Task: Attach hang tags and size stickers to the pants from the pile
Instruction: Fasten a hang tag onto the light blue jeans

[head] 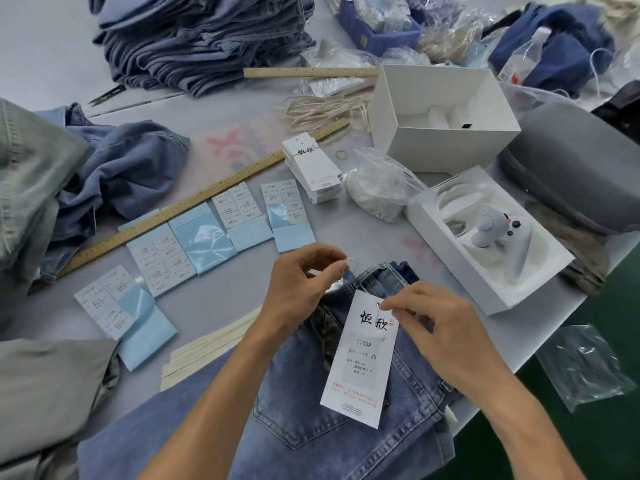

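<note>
A pair of blue jeans [311, 427] lies flat near the table's front edge, waistband pointing away from me. On it rests a white hang tag [363, 362] printed with black characters, 1103# and XS. My right hand [440, 337] pinches the tag's top end. My left hand [304, 282] pinches a thin white string loop [348, 263] just above the waistband. Size sticker sheets [194, 244] on pale blue backing lie fanned out to the left. A banded stack of hang tags [311, 168] sits behind them.
A folded jeans pile [207, 39] stands at the back. Two wooden rulers [194, 202] cross the table. An open white box [443, 116], a boxed white device [488, 237], a bag of strings [377, 188], a grey case [568, 168] and crumpled denim [117, 171] surround the work area.
</note>
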Motion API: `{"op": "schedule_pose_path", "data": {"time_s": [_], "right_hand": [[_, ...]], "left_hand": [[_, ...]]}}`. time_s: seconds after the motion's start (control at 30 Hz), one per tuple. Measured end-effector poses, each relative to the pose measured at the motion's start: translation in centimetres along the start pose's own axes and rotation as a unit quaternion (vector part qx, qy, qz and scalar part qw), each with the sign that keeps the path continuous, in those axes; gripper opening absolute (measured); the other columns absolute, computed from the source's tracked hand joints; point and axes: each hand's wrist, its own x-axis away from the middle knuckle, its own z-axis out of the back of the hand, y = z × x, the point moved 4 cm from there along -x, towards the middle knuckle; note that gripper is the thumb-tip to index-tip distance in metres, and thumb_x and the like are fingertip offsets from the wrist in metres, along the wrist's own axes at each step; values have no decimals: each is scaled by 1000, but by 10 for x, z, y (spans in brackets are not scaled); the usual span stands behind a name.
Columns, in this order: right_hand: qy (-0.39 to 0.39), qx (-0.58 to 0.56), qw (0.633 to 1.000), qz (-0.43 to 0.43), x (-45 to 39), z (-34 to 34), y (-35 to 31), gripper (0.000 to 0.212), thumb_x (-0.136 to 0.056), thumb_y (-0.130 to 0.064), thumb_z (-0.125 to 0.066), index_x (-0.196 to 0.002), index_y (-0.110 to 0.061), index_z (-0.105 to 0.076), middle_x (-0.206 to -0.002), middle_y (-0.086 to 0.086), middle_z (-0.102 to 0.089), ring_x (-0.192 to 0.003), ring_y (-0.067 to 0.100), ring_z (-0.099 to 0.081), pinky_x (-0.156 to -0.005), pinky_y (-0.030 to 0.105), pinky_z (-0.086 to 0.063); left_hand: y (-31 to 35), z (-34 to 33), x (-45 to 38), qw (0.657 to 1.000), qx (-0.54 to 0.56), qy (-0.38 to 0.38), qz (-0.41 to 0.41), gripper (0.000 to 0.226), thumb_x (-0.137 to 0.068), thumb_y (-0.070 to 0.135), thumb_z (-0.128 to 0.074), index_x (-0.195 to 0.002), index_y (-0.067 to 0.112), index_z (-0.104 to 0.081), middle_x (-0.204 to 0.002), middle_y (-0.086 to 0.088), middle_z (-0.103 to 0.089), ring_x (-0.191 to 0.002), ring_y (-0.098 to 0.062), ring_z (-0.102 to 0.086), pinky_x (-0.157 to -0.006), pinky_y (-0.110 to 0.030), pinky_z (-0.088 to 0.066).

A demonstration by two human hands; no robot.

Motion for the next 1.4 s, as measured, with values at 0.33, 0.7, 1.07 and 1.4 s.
{"op": "schedule_pose_path", "data": {"time_s": [0.33,0.7,1.07,1.4], "right_hand": [[-143,136,958,209,-12,-7,-6,8,-87,-21,-79,-94,-24,-81,-98,-4,-67,-83,20,-62,-61,35,-54],[-137,52,971,187,-16,-6,-4,15,-94,-14,-71,-107,-15,-76,-113,-5,-65,-106,13,-62,-88,31,-53],[-195,14,968,157,-25,-2,0,21,-92,-1,-69,-103,-16,-78,-111,-7,-68,-104,7,-62,-88,26,-51],[-209,41,957,197,-25,-15,2,5,-89,-21,-78,-93,-23,-80,-105,-7,-64,-96,15,-56,-82,37,-51]], "left_hand": [[13,-3,1,996,-59,2,-73,9,-86,9,-79,-88,18,-79,-89,12,-76,-81,-13,-69,-61,-37,-60],[10,-10,5,997,3,-54,-54,8,-86,-3,-75,-84,4,-72,-105,5,-78,-98,-16,-74,-70,-27,-59],[18,-12,1,997,13,-68,-40,10,-88,-7,-70,-85,0,-62,-92,-3,-79,-80,-15,-72,-64,-37,-55],[16,-14,-1,997,31,-68,-29,5,-86,5,-79,-89,9,-76,-84,-7,-77,-80,-30,-72,-64,-47,-55]]}}
